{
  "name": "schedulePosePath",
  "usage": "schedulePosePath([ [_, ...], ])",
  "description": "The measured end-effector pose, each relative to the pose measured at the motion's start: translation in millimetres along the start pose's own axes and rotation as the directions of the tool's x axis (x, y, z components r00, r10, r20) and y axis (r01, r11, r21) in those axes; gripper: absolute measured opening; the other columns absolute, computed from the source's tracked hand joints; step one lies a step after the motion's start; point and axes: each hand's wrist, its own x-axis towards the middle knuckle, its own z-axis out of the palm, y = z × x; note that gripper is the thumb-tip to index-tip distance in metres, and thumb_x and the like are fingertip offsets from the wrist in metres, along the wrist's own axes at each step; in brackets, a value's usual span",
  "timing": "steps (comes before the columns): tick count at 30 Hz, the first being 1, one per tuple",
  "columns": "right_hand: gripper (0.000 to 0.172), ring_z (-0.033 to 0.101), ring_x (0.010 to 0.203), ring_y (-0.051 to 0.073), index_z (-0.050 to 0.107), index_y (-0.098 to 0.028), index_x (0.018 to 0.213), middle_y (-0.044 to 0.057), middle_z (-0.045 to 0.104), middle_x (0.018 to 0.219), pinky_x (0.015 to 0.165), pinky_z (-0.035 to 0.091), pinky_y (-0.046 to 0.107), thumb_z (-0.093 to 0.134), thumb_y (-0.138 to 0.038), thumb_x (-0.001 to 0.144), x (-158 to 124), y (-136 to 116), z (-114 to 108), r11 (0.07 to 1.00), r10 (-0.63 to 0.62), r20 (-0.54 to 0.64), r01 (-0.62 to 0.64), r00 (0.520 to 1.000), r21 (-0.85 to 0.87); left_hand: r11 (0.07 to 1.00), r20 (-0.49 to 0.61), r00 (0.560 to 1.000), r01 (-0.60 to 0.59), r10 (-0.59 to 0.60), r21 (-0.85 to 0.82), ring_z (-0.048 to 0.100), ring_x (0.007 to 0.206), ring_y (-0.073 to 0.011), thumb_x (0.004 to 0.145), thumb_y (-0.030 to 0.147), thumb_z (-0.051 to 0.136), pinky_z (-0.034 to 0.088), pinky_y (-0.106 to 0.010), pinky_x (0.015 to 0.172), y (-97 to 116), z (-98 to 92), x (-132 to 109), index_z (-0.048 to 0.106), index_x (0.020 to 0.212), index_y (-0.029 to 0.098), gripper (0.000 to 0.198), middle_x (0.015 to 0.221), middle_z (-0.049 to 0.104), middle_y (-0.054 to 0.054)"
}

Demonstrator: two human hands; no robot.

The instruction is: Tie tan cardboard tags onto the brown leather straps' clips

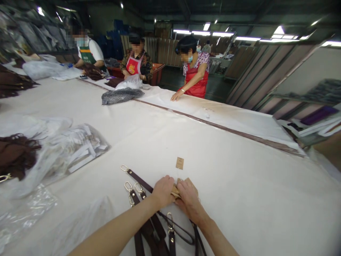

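Note:
My left hand [163, 191] and my right hand [188, 197] meet over a small stack of tan paper tags [176, 192] on the white table [239, 177]. Both have their fingers curled and pinched on the tags. One loose tan tag [179, 163] lies just beyond them. Several dark brown leather straps with gold clasps [138, 185] run under my forearms toward the near edge.
At the left sit clear plastic bags of white labels [80, 149] and a pile of brown straps [16, 154]. Three people in aprons stand at the far side, one with a hand [176, 95] on the table. A grey cloth [121, 95] lies far ahead. Shelving stands at right.

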Motion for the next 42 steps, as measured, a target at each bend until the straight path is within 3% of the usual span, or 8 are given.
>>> schedulePosePath([
  [4, 0.01, 0.055, 0.086, 0.021, 0.051, -0.02, 0.092, 0.004, 0.059, 0.091, 0.076, 0.047, 0.032, 0.048, -0.017, 0.082, -5, 20, -12, 0.983, 0.059, -0.07, -0.046, 0.996, 0.177, 0.984, 0.029, 0.984, -0.178, 0.177, 0.003, 0.052, 0.111, -0.0277, 0.077, 0.032, 0.069, 0.041, -0.037, 0.097, 4, -26.3, 28, 0.06, 0.098, 0.018, 0.027, 0.113, 0.061, -0.009],
  [7, 0.012, 0.057, 0.083, 0.019, 0.051, -0.02, 0.096, 0.002, 0.059, 0.088, 0.072, 0.048, 0.029, 0.046, -0.024, 0.085, 4, 44, -27, 0.956, 0.182, -0.075, -0.158, 0.981, 0.248, 0.968, 0.025, 0.969, -0.248, 0.248, 0.023, 0.038, 0.129, -0.0332, 0.066, 0.045, 0.079, 0.033, -0.042, 0.107, 10, -47.5, 67, 0.058, 0.113, 0.02, 0.057, 0.138, 0.047, -0.011],
  [10, 0.019, 0.057, 0.089, 0.022, 0.054, -0.02, 0.094, 0.002, 0.058, 0.09, 0.076, 0.047, 0.03, 0.059, -0.024, 0.076, 18, 67, -37, 0.928, 0.318, -0.039, -0.302, 0.947, 0.217, 0.976, 0.095, 0.978, -0.196, 0.187, 0.099, 0.022, 0.14, -0.0374, 0.057, 0.044, 0.085, 0.024, -0.051, 0.111, 18, -52.2, 103, 0.045, 0.132, 0.022, 0.088, 0.152, 0.028, -0.014],
  [13, 0.022, 0.057, 0.089, 0.025, 0.056, -0.02, 0.09, 0.004, 0.056, 0.088, 0.073, 0.046, 0.031, 0.066, -0.024, 0.071, 29, 77, -37, 0.889, 0.441, 0.002, -0.437, 0.898, 0.137, 0.989, 0.101, 0.994, -0.049, 0.034, 0.142, 0.033, 0.131, -0.0376, 0.053, 0.034, 0.087, 0.031, -0.052, 0.106, 29, -40.5, 118, 0.048, 0.125, 0.018, 0.083, 0.141, 0.04, -0.018],
  [22, 0.103, 0.058, 0.096, 0.032, 0.031, -0.019, 0.14, 0.013, 0.049, 0.111, 0.078, 0.045, 0.037, 0.084, -0.023, 0.051, -10, 72, -38, 0.835, 0.546, 0.112, -0.551, 0.83, 0.011, 0.992, 0.107, 0.986, 0.124, -0.126, 0.031, 0.041, 0.12, -0.037, 0.043, 0.032, 0.089, 0.044, -0.045, 0.093, 33, -18.8, 82, 0.048, 0.12, 0.017, 0.089, 0.129, 0.045, -0.017],
  [28, 0.068, 0.06, 0.088, 0.027, 0.044, -0.015, 0.119, 0.011, 0.055, 0.101, 0.071, 0.043, 0.032, 0.074, -0.007, 0.059, -32, 69, -31, 0.865, 0.496, 0.073, -0.499, 0.866, 0.047, 0.987, 0.031, 0.994, 0.107, -0.104, -0.12, 0.049, 0.11, -0.0314, 0.071, 0.035, 0.071, 0.04, -0.041, 0.095, 61, 0.0, 44, 0.056, 0.109, 0.017, 0.044, 0.113, 0.056, -0.013],
  [33, 0.039, 0.058, 0.088, 0.022, 0.046, -0.023, 0.088, 0.002, 0.06, 0.09, 0.074, 0.043, 0.028, 0.075, -0.016, 0.064, -34, 73, -30, 0.892, 0.428, 0.016, -0.425, 0.904, 0.151, 0.964, -0.048, 0.977, 0.197, -0.209, -0.176, 0.036, 0.125, -0.0364, 0.062, 0.024, 0.081, 0.04, -0.044, 0.099, 91, 19.7, 34, 0.05, 0.123, 0.014, 0.069, 0.138, 0.04, -0.02],
  [42, 0.034, 0.06, 0.076, 0.022, 0.046, -0.024, 0.079, -0.001, 0.064, 0.078, 0.064, 0.042, 0.029, 0.074, -0.02, 0.061, -37, 72, -26, 0.79, 0.494, 0.023, -0.46, 0.869, 0.406, 0.874, -0.031, 0.974, 0.186, -0.224, -0.449, 0.049, 0.109, -0.0315, 0.055, 0.016, 0.079, 0.044, -0.04, 0.093, 61, 20.3, 45, 0.055, 0.107, 0.013, 0.057, 0.117, 0.052, -0.015],
])
